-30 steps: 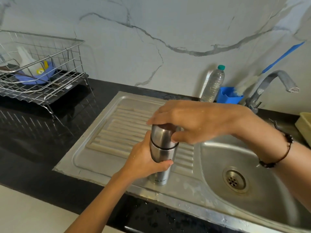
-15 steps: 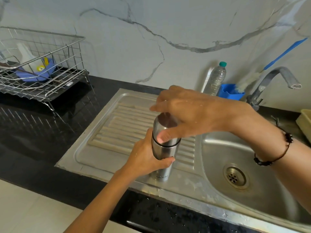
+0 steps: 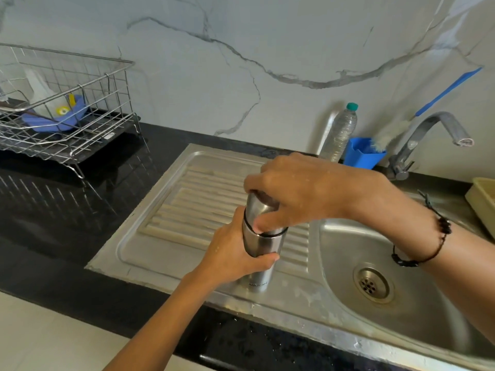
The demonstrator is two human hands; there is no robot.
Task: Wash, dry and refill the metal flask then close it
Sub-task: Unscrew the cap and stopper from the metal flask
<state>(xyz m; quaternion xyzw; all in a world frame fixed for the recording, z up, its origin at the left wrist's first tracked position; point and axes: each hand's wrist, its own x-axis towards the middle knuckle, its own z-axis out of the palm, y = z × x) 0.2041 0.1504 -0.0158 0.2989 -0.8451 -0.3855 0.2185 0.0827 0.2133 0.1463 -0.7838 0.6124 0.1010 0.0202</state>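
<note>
The metal flask stands upright on the ribbed steel drainboard, just left of the sink basin. My left hand grips its body from the left, fingers wrapped round the middle. My right hand comes from the right and covers the top, with fingers and thumb curled round the flask's steel cap. A thin dark seam shows between cap and body. The flask's mouth is hidden.
A tap stands behind the basin. A clear plastic bottle and a blue holder with a blue-handled brush sit at the wall. A wire dish rack stands on the black counter at left. A cream tub is at far right.
My right hand has turned on the cap, the thumb sliding round the front. The left hand keeps its hold on the flask, which stays on the drainboard. The camera shifted slightly.
</note>
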